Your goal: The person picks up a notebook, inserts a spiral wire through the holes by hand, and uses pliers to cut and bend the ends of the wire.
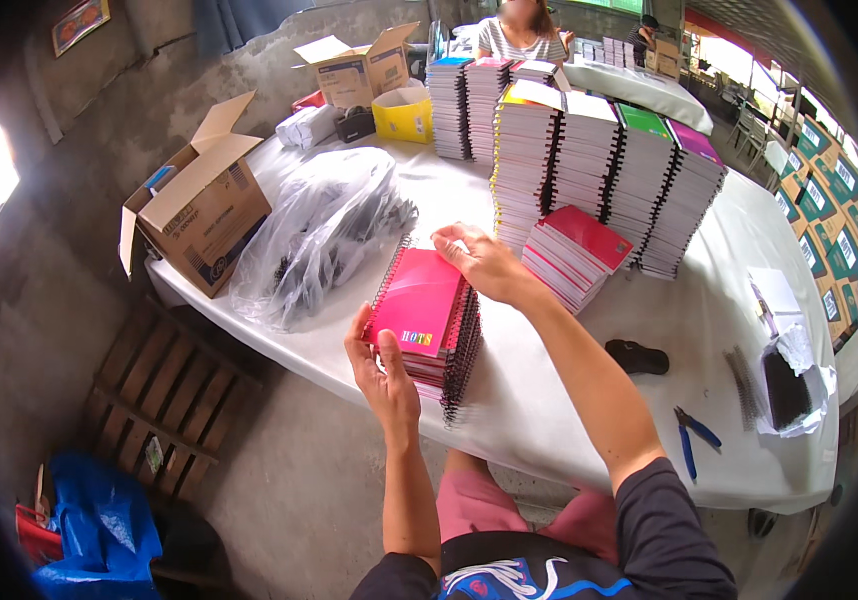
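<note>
A short stack of spiral-bound notebooks with pink-red covers lies at the table's near edge, with black coils along its sides. My left hand rests against the stack's near left corner, thumb and fingers apart. Over the far right corner of the top cover, my right hand has its fingers bent and drawn together. Whatever they may pinch is hidden. Just left of the stack sits a clear plastic bag with dark coils inside. A smaller pile of red-covered notebooks leans beyond my right wrist.
Tall notebook stacks stand at the back. An open carton occupies the left edge; a yellow box is farther back. Blue-handled pliers, a black object and wrapped coils lie right. A person is across the table.
</note>
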`<action>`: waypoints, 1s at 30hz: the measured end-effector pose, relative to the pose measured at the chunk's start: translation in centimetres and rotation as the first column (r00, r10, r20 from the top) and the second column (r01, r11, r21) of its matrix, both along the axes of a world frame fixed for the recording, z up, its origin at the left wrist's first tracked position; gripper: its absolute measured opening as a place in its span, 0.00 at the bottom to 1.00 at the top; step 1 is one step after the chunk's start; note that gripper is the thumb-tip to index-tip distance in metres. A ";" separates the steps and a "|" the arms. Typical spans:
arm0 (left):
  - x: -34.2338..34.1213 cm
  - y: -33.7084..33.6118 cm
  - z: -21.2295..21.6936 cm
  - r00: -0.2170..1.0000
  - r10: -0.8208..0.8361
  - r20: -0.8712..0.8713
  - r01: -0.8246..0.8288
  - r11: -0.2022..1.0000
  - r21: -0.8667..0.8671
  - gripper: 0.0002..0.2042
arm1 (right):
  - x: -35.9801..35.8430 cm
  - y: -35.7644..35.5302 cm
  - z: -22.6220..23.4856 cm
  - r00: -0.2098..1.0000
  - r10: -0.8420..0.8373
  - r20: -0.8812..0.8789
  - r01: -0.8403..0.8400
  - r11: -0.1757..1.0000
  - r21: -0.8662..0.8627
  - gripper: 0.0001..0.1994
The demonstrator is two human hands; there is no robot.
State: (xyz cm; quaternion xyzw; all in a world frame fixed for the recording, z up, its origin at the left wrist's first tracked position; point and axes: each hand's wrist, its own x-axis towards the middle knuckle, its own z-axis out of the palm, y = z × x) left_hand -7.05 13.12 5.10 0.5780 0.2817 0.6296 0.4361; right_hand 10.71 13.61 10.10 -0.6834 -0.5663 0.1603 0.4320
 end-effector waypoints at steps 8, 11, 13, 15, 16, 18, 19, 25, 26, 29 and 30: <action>1.8 0.6 -0.8 0.991 0.131 -0.010 -0.130 0.990 0.051 0.24 | -3.4 0.6 -3.1 0.930 -0.109 -0.352 0.230 0.917 0.325 0.27; 0.7 1.1 -1.2 0.982 0.190 0.009 -0.190 0.977 0.093 0.28 | -1.6 0.9 -3.7 0.906 -0.416 -0.078 0.409 0.813 0.414 0.23; -1.3 1.7 -1.3 0.950 0.311 0.038 -0.313 0.939 0.143 0.29 | 4.4 -1.7 -2.6 0.823 -0.552 0.133 0.396 0.727 0.562 0.21; -2.8 1.2 -0.8 0.915 0.403 0.027 -0.404 0.909 0.101 0.29 | 11.0 -6.2 -1.4 0.503 -0.794 0.340 0.672 0.607 0.424 0.23; -3.5 0.8 -0.2 0.902 0.428 0.053 -0.432 0.897 0.099 0.27 | 13.1 -8.1 -1.3 0.440 -0.819 0.368 0.793 0.547 0.270 0.22; -3.0 -1.0 1.5 0.894 0.401 0.198 -0.431 0.892 0.139 0.24 | 17.2 -11.1 -2.0 0.589 -0.776 0.226 0.803 0.594 -0.050 0.21; -2.3 -2.1 2.2 0.896 0.375 0.238 -0.420 0.890 0.176 0.23 | 19.4 -12.2 -3.3 0.735 -0.678 0.026 0.671 0.721 -0.173 0.20; 1.2 -6.9 3.3 0.992 0.051 0.119 -0.110 0.814 0.571 0.24 | 18.1 -12.8 -2.1 0.649 -0.681 0.339 0.684 0.718 0.131 0.17; 2.3 -7.9 3.1 0.996 -0.060 0.059 0.021 0.859 0.511 0.24 | 17.6 -13.3 -1.3 0.655 -0.697 0.292 0.684 0.711 0.161 0.17; 5.9 -9.9 2.5 0.923 -0.385 -0.017 0.382 0.907 0.180 0.23 | 13.6 -15.5 1.4 0.732 -0.676 0.080 0.643 0.725 0.246 0.15; 7.5 -10.0 2.2 0.876 -0.481 0.028 0.481 0.876 -0.014 0.23 | 11.9 -16.1 1.3 0.762 -0.647 -0.001 0.623 0.733 0.274 0.15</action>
